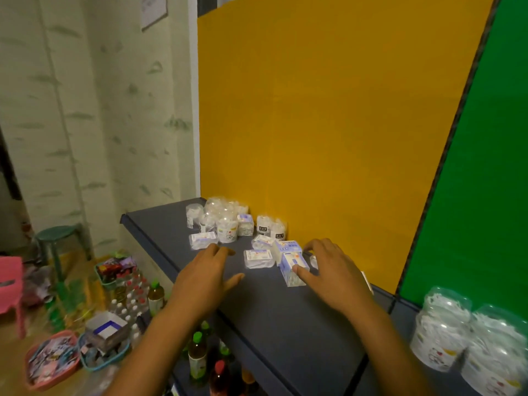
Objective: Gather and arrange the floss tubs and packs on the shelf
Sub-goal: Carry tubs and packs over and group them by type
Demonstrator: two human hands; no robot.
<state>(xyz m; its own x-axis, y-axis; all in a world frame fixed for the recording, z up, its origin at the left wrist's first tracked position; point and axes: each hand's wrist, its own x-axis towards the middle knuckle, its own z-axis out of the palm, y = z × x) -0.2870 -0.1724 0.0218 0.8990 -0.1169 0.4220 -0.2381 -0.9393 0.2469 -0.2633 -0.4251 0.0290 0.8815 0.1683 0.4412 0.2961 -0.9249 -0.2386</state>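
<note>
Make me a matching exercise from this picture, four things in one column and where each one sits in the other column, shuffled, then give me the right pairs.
Things
1. blue and white box
2. green stool
3. two large clear tubs
4. pink basket

Places
A. on the floor at the bottom left
B. under the right hand's thumb on the shelf
C. on the shelf section in front of the green panel
D. on the floor by the wallpapered wall

Pairs: 1-B, 2-D, 3-C, 4-A
</note>
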